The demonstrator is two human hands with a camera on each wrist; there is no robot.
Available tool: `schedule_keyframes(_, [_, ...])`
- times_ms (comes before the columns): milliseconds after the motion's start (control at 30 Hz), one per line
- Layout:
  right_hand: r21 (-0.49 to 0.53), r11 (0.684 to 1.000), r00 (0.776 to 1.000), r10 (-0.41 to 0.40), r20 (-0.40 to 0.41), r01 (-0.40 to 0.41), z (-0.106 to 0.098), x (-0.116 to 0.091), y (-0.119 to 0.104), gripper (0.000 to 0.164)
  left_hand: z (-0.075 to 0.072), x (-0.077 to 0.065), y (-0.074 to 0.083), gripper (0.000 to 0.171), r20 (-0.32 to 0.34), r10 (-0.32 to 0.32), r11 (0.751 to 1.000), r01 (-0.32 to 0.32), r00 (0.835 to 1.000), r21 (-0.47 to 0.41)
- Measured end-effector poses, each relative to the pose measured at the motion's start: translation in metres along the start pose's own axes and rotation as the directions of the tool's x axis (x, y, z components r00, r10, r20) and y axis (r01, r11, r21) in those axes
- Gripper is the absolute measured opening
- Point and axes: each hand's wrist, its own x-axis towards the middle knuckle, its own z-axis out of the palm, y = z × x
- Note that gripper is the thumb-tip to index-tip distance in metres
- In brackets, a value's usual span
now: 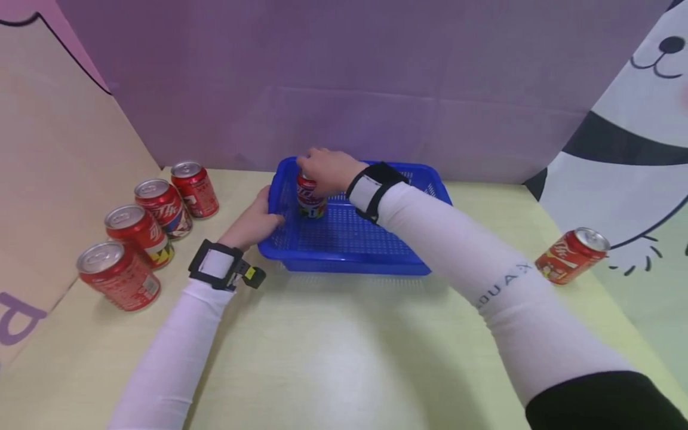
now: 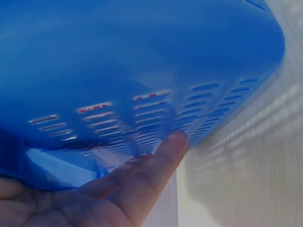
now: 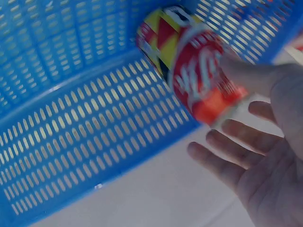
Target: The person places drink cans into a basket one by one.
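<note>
A red soda can [image 1: 310,200] stands in the back left corner of a blue plastic basket [image 1: 349,260]. My right hand [image 1: 330,172] holds this can near its top, thumb on the near side. In the right wrist view, the can [image 3: 189,66] is partly blurred, and the hand [image 3: 265,156] has several fingers beyond its top end. The left hand [image 1: 254,222] grips the basket's left side, thumb over the rim. Its fingers [image 2: 156,179] lie along the outside of the slotted wall [image 2: 142,52] in the left wrist view.
Several red cans [image 1: 126,275] stand in a row left of the basket. Another red can [image 1: 572,255] stands on the right of the pale table [image 1: 333,352]. A purple backdrop [image 1: 349,89] rises behind the basket, and printed panels [image 1: 634,143] border the sides.
</note>
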Motion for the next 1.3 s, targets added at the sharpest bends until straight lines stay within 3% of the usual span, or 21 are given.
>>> schedule_keyframes(167, [0.004, 0.998, 0.996, 0.058, -0.065, -0.057, -0.019, -0.045, 0.028, 0.059, 0.001, 0.003, 0.0, 0.082, 0.002, -0.011, 1.0, 0.011, 1.0, 0.007])
schedule_keyframes(300, [0.074, 0.977, 0.976, 0.205, -0.066, -0.201, -0.029, -0.098, 0.059, 0.054, 0.0, 0.004, 0.001, 0.082, 0.004, -0.023, 1.0, 0.023, 1.0, 0.018])
schedule_keyframes(433, [0.189, 0.916, 0.934, 0.357, 0.018, -0.354, -0.023, -0.147, 0.094, 0.058, -0.005, 0.005, 0.002, 0.082, 0.004, -0.041, 0.999, 0.041, 0.999, 0.026])
schedule_keyframes(600, [0.333, 0.825, 0.885, 0.462, 0.067, -0.456, 0.019, -0.188, 0.123, 0.067, -0.012, 0.005, -0.003, 0.082, 0.008, -0.036, 0.999, 0.036, 0.999, 0.015])
schedule_keyframes(800, [0.611, 0.639, 0.856, 0.499, 0.131, -0.467, 0.069, -0.198, 0.114, 0.078, -0.023, 0.006, -0.01, 0.083, 0.008, -0.06, 0.998, 0.059, 0.998, 0.026])
schedule_keyframes(900, [0.67, 0.581, 0.842, 0.526, 0.125, -0.462, 0.085, -0.193, 0.102, 0.08, -0.025, 0.008, -0.012, 0.085, 0.006, -0.065, 0.998, 0.065, 0.998, 0.022])
schedule_keyframes(1067, [0.748, 0.525, 0.819, 0.572, 0.043, -0.406, 0.109, -0.18, 0.089, 0.068, -0.023, 0.008, -0.014, 0.085, 0.007, -0.067, 0.998, 0.067, 0.998, 0.014])
schedule_keyframes(1300, [0.768, 0.517, 0.793, 0.608, -0.018, -0.378, 0.118, -0.171, 0.086, 0.054, -0.022, 0.005, -0.009, 0.083, 0.002, -0.079, 0.997, 0.079, 0.997, 0.015])
